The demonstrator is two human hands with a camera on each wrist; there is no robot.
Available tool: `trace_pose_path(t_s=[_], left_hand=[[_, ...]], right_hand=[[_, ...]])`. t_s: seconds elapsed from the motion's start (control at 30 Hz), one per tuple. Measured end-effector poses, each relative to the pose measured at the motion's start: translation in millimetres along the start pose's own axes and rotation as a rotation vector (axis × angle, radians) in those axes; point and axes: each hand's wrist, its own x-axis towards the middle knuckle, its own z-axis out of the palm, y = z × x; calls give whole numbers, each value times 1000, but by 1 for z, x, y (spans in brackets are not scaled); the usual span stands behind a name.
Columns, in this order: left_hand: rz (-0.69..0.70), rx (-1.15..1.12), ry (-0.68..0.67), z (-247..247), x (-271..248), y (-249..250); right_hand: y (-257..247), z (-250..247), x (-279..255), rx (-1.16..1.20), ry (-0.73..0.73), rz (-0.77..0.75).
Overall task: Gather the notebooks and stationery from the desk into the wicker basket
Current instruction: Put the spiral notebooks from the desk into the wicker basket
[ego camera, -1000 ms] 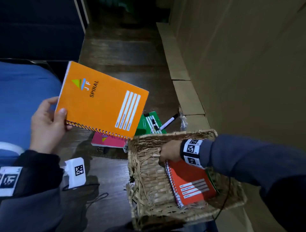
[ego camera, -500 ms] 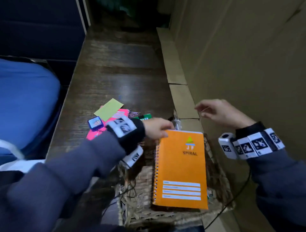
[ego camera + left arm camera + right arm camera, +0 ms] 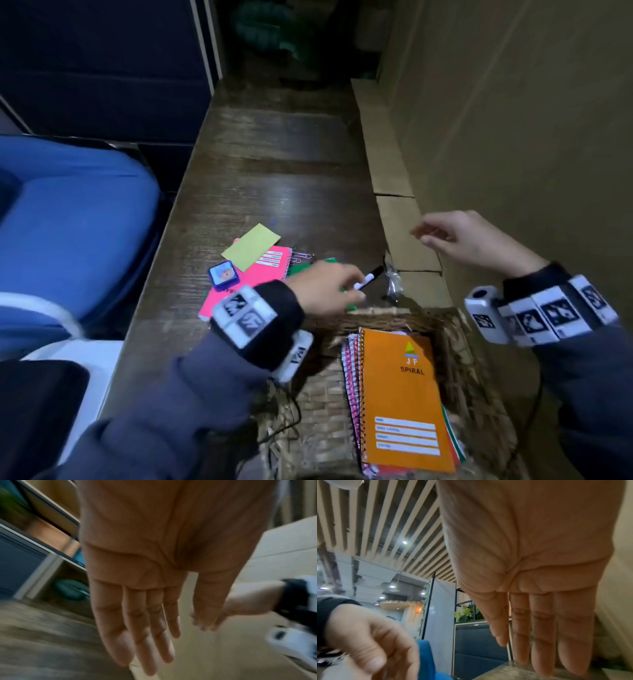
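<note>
The wicker basket [image 3: 455, 342] stands at the near right of the desk. An orange spiral notebook [image 3: 404, 394] lies inside it on top of other notebooks. My left hand [image 3: 349, 284] reaches over a green notebook [image 3: 298, 269], its straight fingers [image 3: 145, 642] empty and close to a black-and-white marker [image 3: 369, 277]. A pink notebook [image 3: 246, 284] lies to the left with a yellow sticky pad [image 3: 251, 245] on it. My right hand [image 3: 424, 234] hovers above the cardboard ledge, relaxed and empty; its fingers [image 3: 539, 649] hang straight.
A small blue-framed item [image 3: 223, 274] sits on the pink notebook, paper clips [image 3: 303, 255] lie beside it, and a crumpled clear bag [image 3: 394, 284] rests by the basket's far rim. A cardboard wall [image 3: 513, 154] bounds the right, a blue chair [image 3: 68, 222] the left.
My left hand carried the orange notebook over, laid it in the basket and let go, then moved toward the marker. My right hand left the basket and rose to the right.
</note>
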Motion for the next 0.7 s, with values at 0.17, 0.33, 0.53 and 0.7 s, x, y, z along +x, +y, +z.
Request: trace_pose_path(t_s=[0.17, 0.33, 0.53, 0.7], left_hand=[[-416, -20, 282, -30, -23, -110], [-584, 15, 145, 27, -25, -166], [-518, 107, 18, 78, -16, -175], [-522, 214, -35, 87, -10, -173]], right_hand=[[-40, 33, 84, -130, -71, -125], [-59, 115, 161, -402, -430, -134], [-46, 179, 195, -483, -569, -48], [-41, 185, 206, -417, -596, 25]])
